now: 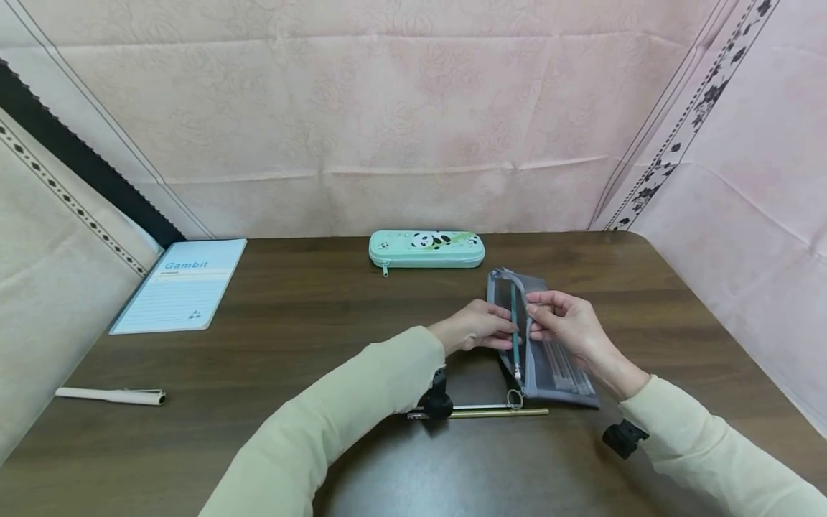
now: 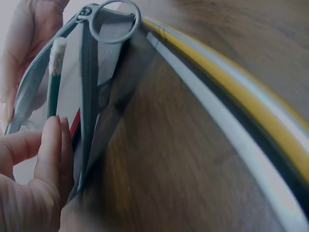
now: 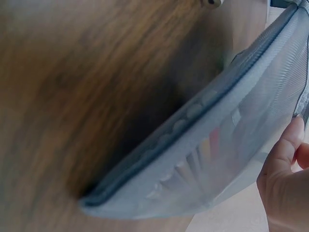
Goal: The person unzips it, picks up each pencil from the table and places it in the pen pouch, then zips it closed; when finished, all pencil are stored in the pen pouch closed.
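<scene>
A grey mesh zip pouch [image 1: 561, 377] stands on the table with its zip open. My left hand [image 1: 474, 327] pinches a green pencil [image 2: 54, 92], eraser end towards me, within the pouch's mouth. Thumb and fingers of my right hand [image 1: 571, 327] grip the zip edge on the pouch's right side. Through the mesh in the right wrist view, several slim sticks [image 3: 193, 162] show inside. A metal ring [image 1: 514, 399] hangs from the zip at the near end. In the left wrist view, something red [image 2: 75, 122] also shows inside the opening.
Below my left wrist lie a gold-yellow stick [image 1: 533, 413] and a silver one [image 2: 203, 101], side by side. A mint pencil case [image 1: 426, 251] with a panda stands at the back. To the left are a light blue notebook [image 1: 181, 287] and a white pen [image 1: 113, 395].
</scene>
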A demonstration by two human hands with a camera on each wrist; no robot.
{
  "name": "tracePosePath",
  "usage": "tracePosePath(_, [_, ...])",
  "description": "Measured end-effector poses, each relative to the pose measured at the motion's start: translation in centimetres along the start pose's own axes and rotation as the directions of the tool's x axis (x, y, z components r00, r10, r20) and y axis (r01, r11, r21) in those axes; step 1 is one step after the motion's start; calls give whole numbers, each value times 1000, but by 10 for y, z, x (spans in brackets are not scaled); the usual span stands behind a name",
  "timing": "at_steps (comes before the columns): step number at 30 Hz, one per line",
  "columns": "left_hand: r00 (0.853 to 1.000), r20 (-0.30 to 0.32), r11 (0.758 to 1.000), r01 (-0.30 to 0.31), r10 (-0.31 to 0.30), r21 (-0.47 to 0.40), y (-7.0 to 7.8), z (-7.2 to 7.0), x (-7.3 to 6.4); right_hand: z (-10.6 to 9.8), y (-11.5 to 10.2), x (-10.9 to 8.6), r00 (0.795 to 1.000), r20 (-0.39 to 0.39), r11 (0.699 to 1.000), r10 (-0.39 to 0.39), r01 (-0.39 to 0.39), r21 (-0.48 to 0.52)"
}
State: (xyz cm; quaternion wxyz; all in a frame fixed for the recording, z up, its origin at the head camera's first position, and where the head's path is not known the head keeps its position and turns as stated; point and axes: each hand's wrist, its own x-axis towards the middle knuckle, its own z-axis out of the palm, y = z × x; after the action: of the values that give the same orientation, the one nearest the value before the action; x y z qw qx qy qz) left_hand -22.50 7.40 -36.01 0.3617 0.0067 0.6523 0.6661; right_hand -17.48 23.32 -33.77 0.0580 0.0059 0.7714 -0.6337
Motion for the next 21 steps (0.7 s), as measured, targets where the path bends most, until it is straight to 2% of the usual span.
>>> tracePosePath(7, [997,-61,999,-49,48,-19,0,12,3,0,-1,-1,1000,-2,1000,-1,1,-6])
tracePosePath(12, [996,-57,998,-63,64,13,-1,10,1,-2,-1,-2,1000,0,1000,-3,3,-4])
tracePosePath(17, [996,2,994,-91,91,65,0,-3,-11,-3,0,-2,1000,-6,1000,-19,19,15])
tracePosePath(21, [990,115,987,-93,78,132,-1,-21,-26,-4,1,-1,1000,-14,999,-25,26,42])
